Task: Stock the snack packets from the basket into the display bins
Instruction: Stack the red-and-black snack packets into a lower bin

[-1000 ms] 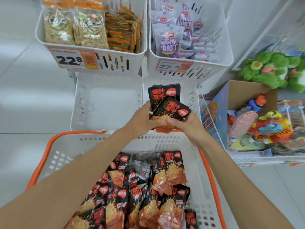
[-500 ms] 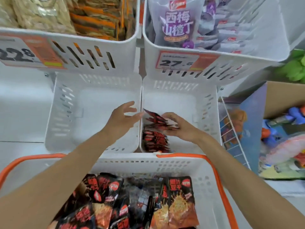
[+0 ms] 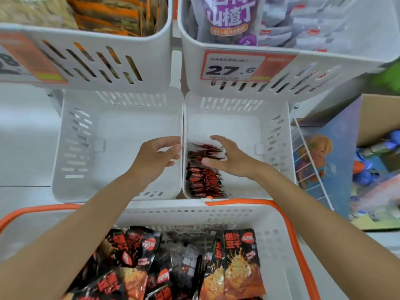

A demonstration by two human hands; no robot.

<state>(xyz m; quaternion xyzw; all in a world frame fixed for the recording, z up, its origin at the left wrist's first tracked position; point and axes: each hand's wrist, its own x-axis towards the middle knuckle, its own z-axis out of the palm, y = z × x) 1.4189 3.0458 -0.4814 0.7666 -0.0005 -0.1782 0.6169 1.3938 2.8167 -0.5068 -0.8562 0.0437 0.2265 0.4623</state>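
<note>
Our right hand [image 3: 231,161] is inside the lower right bin [image 3: 277,131]. Its fingers curve over the back of the standing packets [image 3: 203,180] and the thumb lies on their front, so it holds them. They stand in a row along the bin's left wall. Our left hand [image 3: 158,156] hovers over the lower left bin [image 3: 71,148], fingers loosely curled, holding nothing. The loose packets [image 3: 238,256] lie in the basket [image 3: 194,211].

Premises: retail shop, snack section. Evidence: tiered white display bins [image 3: 73,148]. Printed price tag [image 3: 232,66] reading 27.6 on upper right bin [image 3: 192,68]. Second price tag [image 3: 28,59] on upper left bin [image 3: 155,61]. Upper bins stocked with sealed packaged goods. Orange-rimmed shopping basket [image 3: 249,202] loaded with identical snack packets [image 3: 240,254]. Cardboard box [image 3: 381,118] of toys [image 3: 365,176] alongside.
</note>
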